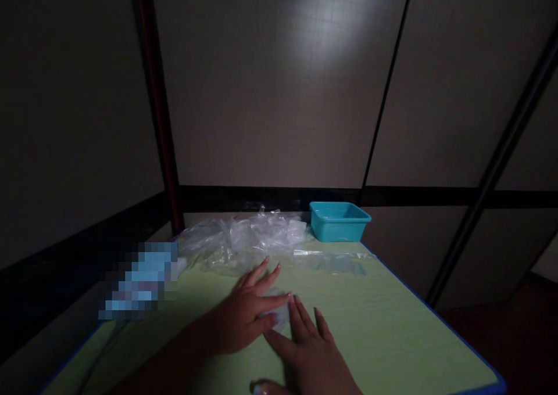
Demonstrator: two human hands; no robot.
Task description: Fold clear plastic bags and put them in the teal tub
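Note:
My left hand [246, 316] lies on the green table top [392, 337], fingers stretched out and spread, resting on a small clear plastic piece [281, 316]. My right hand [311, 351] lies flat just beside it, fingers extended and touching the same plastic piece from the right. Neither hand grips anything. A pile of crumpled clear plastic bags [244, 238] sits farther back on the table, beyond both hands. A single flat clear bag [333, 261] lies to the pile's right.
A teal plastic tub [339, 221] stands at the table's far right corner. A blurred bluish object [139, 279] sits at the left edge. Dim wall panels and a dark red post [157, 104] stand behind the table. The table has a blue rim [440, 319].

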